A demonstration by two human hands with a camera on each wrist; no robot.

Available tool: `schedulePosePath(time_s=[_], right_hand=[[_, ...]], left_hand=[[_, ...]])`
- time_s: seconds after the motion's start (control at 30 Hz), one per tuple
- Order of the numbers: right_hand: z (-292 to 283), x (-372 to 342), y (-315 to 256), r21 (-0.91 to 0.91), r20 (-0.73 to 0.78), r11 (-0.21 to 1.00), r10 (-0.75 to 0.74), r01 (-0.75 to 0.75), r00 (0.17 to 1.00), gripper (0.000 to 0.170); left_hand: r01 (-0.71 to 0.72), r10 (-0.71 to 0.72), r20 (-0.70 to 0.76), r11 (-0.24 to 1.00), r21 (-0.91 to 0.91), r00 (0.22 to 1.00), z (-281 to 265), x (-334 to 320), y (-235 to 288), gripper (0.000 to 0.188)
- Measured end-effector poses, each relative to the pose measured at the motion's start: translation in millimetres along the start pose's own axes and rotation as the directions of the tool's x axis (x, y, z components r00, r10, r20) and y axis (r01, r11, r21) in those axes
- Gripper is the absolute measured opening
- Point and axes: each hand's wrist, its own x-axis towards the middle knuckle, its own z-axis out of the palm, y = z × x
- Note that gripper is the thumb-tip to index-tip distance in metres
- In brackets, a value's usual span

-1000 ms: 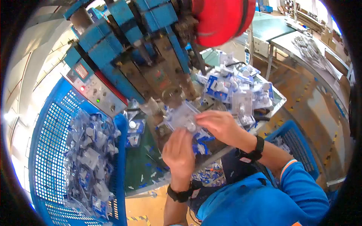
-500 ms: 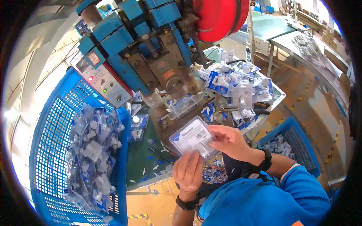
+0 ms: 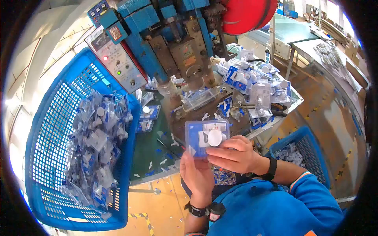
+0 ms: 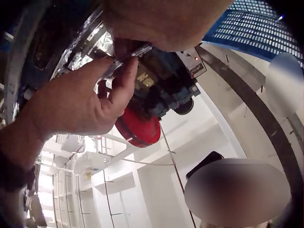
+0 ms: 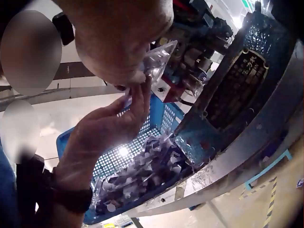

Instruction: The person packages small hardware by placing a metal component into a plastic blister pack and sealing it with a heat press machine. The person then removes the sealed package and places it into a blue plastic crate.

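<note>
Both hands hold a clear blister pack (image 3: 195, 135) with a blue card and a white round-topped item inside, front face up. My left hand (image 3: 197, 175) grips its lower left edge. At the lower right, my right hand (image 3: 235, 155) pinches the pack beside the white round top. The wrist views show the pack edge-on between the two hands, partly hidden by the fingers. Beyond it stands a blue press (image 3: 147, 49), with a clear plastic piece (image 3: 201, 99) lying on its bed.
A large blue basket (image 3: 33, 165) full of packs stands at left. More packs (image 3: 260, 92) are heaped right of the press. Small offcuts litter the green tabletop (image 3: 147, 167). A smaller blue basket (image 3: 321, 157) sits lower right, and a red wheel (image 3: 250, 15) tops the press.
The blister pack has come away from the press bed toward the body. It has turned from its barcode side to its blue front. Both hands have kept with it, changing their grip.
</note>
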Motion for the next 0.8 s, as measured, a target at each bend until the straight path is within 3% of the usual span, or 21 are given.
schedulePosePath(time_s=[0.1,0.13,0.23,0.4,0.6,0.8], right_hand=[[-5,0,2,0.078,0.178,0.996,0.039,-0.054,0.983,0.022],[-7,3,-1,0.186,0.231,0.966,0.137,-0.182,0.963,0.023],[-10,1,5,0.229,0.1,0.942,0.226,-0.244,0.969,0.027],[-8,28,7,0.162,0.122,0.935,0.299,-0.316,0.946,0.042],[2,26,6,0.198,0.078,0.915,0.343,-0.352,0.936,0.037],[7,23,0,0.144,0.045,0.956,0.251,-0.255,0.967,0.026]], left_hand=[[-0.021,0.022,-0.021,0.999,0.045,1.0,-12,0,-4,0.032],[-0.024,0.025,-0.024,0.998,0.051,0.999,-14,0,-6,0.03],[-0.021,0.022,-0.025,0.998,0.056,0.999,-19,-2,-10,0.026],[0.011,-0.01,-0.037,0.999,0.03,0.999,-10,-10,-13,0.023],[0.02,-0.02,0.01,0.999,0.047,1.0,-11,-16,-14,0.02],[-0.015,0.013,0.013,0.992,0.127,1.0,-8,-16,-13,0.022]])
